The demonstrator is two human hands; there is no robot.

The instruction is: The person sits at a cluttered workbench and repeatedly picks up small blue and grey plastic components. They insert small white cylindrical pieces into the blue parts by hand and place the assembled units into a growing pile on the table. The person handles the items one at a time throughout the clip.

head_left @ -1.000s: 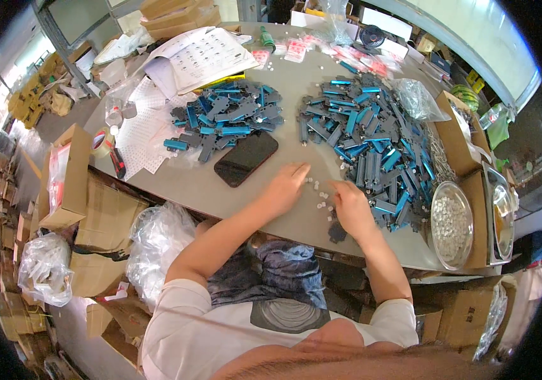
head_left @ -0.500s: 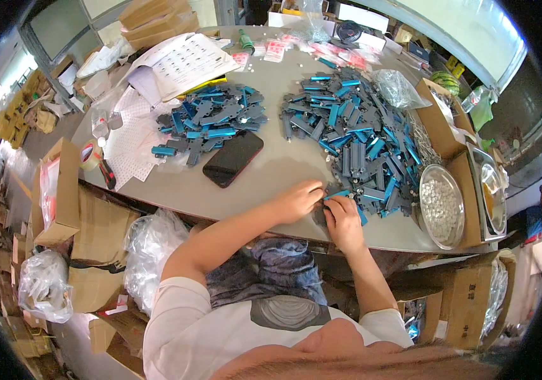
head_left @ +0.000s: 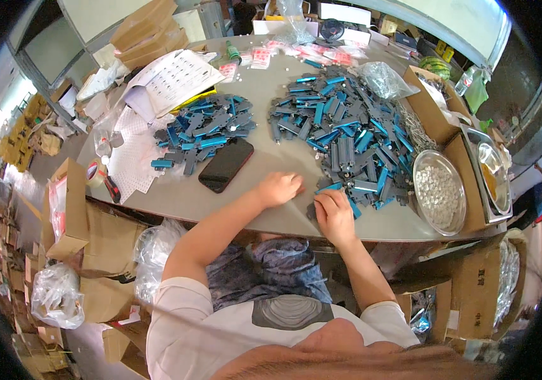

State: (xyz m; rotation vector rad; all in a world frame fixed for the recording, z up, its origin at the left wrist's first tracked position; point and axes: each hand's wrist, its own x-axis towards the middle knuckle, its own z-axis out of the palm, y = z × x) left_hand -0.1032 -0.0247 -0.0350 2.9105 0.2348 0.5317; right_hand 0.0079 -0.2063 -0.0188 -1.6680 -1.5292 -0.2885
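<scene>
The two hands are apart, a gap of tabletop [head_left: 282, 158] between them. The left hand [head_left: 278, 189] has its fingers curled; whether they pinch anything, I cannot tell. The right hand [head_left: 335, 216] bends over a blue part [head_left: 330, 187], its grip hidden. The part's long axis runs nearly sideways, right end slightly farther from the person. It lies just beyond the right fingertips and right of the left hand. Half a second ago the hands nearly met here; now the left sits farther off. Beyond lies a blue-and-dark heap [head_left: 353, 136].
</scene>
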